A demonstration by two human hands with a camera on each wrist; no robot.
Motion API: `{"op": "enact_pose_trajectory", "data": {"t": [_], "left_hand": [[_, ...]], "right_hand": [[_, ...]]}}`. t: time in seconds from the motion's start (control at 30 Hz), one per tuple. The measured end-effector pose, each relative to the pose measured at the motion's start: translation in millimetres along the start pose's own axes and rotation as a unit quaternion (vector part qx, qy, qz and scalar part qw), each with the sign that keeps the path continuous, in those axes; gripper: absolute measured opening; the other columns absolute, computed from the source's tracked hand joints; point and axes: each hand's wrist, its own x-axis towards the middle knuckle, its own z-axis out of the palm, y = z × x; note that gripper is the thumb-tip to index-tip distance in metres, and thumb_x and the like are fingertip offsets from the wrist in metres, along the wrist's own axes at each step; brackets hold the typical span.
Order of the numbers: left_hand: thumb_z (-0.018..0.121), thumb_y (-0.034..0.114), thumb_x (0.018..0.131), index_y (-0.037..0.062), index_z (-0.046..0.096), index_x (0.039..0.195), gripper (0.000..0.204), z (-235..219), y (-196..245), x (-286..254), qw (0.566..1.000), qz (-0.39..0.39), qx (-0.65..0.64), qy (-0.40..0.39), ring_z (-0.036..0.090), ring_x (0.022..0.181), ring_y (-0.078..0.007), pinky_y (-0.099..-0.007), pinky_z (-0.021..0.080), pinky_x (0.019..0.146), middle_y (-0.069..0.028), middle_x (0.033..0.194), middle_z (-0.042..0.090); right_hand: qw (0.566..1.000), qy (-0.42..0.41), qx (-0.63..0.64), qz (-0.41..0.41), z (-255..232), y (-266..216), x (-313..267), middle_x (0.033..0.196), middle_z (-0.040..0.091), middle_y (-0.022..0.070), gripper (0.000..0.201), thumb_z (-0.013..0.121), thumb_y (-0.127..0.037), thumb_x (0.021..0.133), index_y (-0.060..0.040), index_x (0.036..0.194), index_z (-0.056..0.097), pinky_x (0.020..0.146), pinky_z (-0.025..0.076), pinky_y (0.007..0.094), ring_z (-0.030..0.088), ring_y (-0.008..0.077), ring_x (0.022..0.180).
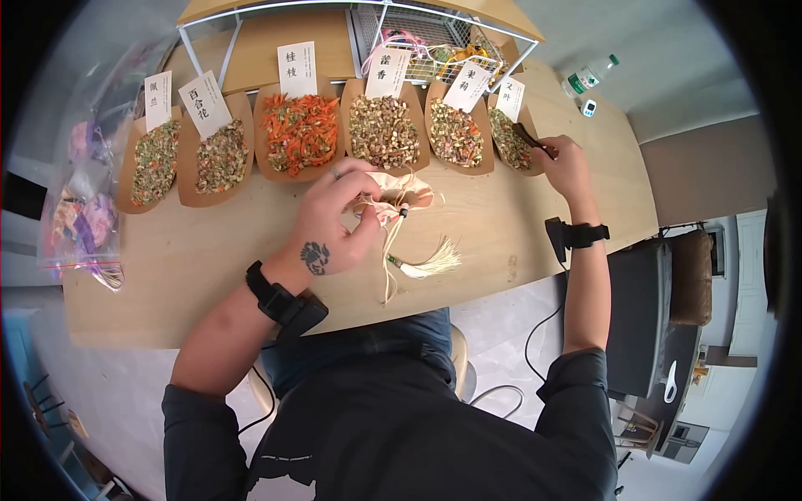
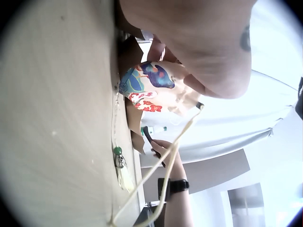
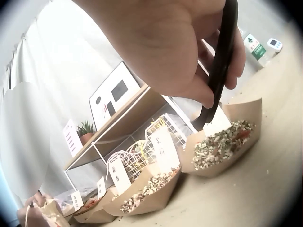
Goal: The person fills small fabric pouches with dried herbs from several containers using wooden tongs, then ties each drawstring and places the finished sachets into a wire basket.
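My left hand (image 1: 336, 213) grips a cream cloth drawstring pouch (image 1: 415, 192) by its gathered mouth, over the near middle of the table. Its side carries a colourful printed picture, seen in the left wrist view on the pouch (image 2: 154, 85). Cords and a pale tassel (image 1: 434, 260) with a green bead hang from it onto the tabletop. Over at the right, my right hand (image 1: 570, 169) holds a slim dark scoop (image 3: 223, 56) by its handle. The scoop's lower end is close over the rightmost paper tray (image 3: 253, 111), which holds greenish dried herbs (image 3: 222, 146).
Several boat-shaped paper trays of dried herbs stand in a row with label cards, one holding orange pieces (image 1: 299, 129). Behind them is a white-framed shelf (image 1: 451, 10) with a wire basket (image 1: 434, 63). A water bottle (image 1: 589, 77) stands back right; a plastic bag (image 1: 79, 192) lies left.
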Motion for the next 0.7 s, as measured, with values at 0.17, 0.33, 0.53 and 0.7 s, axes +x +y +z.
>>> {"op": "enact_pose_trajectory", "data": {"t": [0.17, 0.33, 0.53, 0.7], "left_hand": [[0.062, -0.008, 0.080, 0.0001, 0.062, 0.097, 0.019, -8, -13, 6, 0.997, 0.024, -0.029, 0.066, 0.064, 0.092, -0.0218, -0.0313, 0.052, 0.082, -0.0130, 0.109, 0.066], [0.057, -0.010, 0.082, -0.0002, 0.060, 0.097, 0.018, -17, -16, 15, 0.990, 0.020, -0.075, 0.117, 0.060, 0.092, -0.0152, -0.0263, 0.048, 0.082, -0.0090, 0.106, 0.064], [0.051, -0.015, 0.088, 0.0002, 0.061, 0.103, 0.023, -62, 32, 39, 0.977, -0.015, -0.187, 0.099, 0.057, 0.091, -0.0087, -0.0226, 0.048, 0.080, -0.0024, 0.102, 0.060], [0.055, -0.012, 0.091, 0.0001, 0.064, 0.104, 0.020, -85, 50, 52, 0.980, -0.025, -0.196, 0.009, 0.064, 0.093, -0.0079, -0.0235, 0.052, 0.083, -0.0015, 0.102, 0.065]], "right_hand": [[0.999, -0.036, -0.037, 0.009, 9, -10, 3, 0.105, 0.076, 0.0144, 0.030, 0.082, -0.027, 0.089, -0.0076, 0.111, 0.082, 0.084, 0.057, 0.0456, 0.073, 0.0357, 0.097], [0.996, -0.063, -0.050, 0.028, 17, -14, 5, 0.102, 0.076, 0.0152, 0.028, 0.082, -0.030, 0.089, -0.0098, 0.109, 0.082, 0.084, 0.057, 0.0468, 0.073, 0.0352, 0.097], [0.987, 0.091, 0.102, -0.089, 2, -53, -4, 0.102, 0.079, 0.0125, 0.017, 0.077, -0.019, 0.096, -0.0089, 0.107, 0.083, 0.078, 0.058, 0.0375, 0.075, 0.0263, 0.091], [0.902, -0.120, 0.375, -0.177, 3, -157, -29, 0.108, 0.079, 0.0058, 0.022, 0.069, -0.021, 0.105, -0.0057, 0.116, 0.081, 0.080, 0.056, 0.0292, 0.072, 0.0118, 0.094]]}}
